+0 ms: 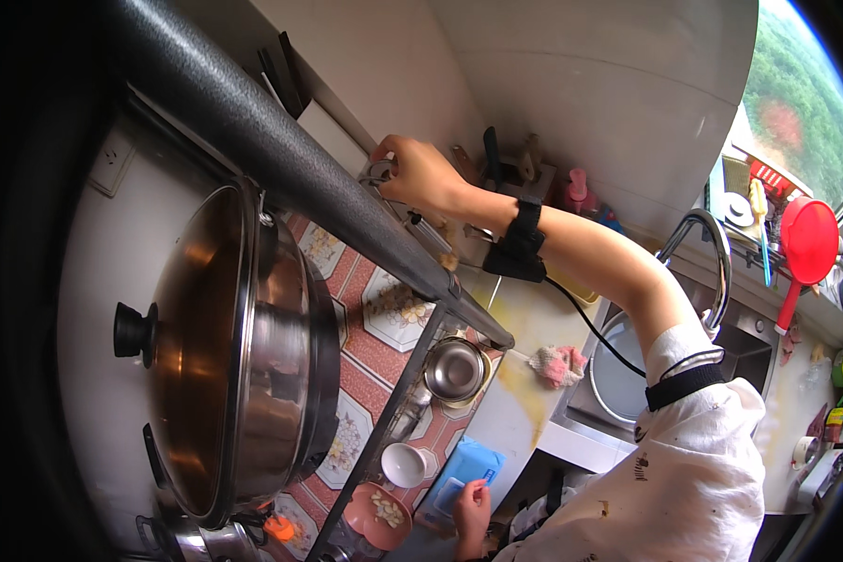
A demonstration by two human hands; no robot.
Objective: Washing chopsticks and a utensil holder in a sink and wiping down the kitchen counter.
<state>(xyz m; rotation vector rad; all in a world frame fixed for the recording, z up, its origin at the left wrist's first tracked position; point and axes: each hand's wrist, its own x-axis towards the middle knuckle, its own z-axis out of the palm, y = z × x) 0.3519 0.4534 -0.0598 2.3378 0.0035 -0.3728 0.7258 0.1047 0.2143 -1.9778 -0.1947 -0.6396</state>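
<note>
My right hand (pixel 421 175) reaches up to the back of the counter by the wall. Its fingers are curled round a small shiny metal thing (pixel 380 172), mostly hidden by the hand, whose kind I cannot make out. Near the bottom edge, my left hand (pixel 472 513) is loosely closed with nothing visible in it, beside a blue soft pack (pixel 470 468). A steel bowl (pixel 454 369), a white cup (pixel 404 465) and a pink bowl (pixel 365 513) with pale peeled pieces (pixel 387 509) stand on the counter to the left of the pack.
A large lidded steel pot (pixel 286 365) fills the left side. A thick dark bar (pixel 300 155) crosses above the counter. Right of my arm are a sink (pixel 618 361), a curved faucet (pixel 718 253), a red ladle-like scoop (pixel 806 244) and a pinkish cloth (pixel 559 365).
</note>
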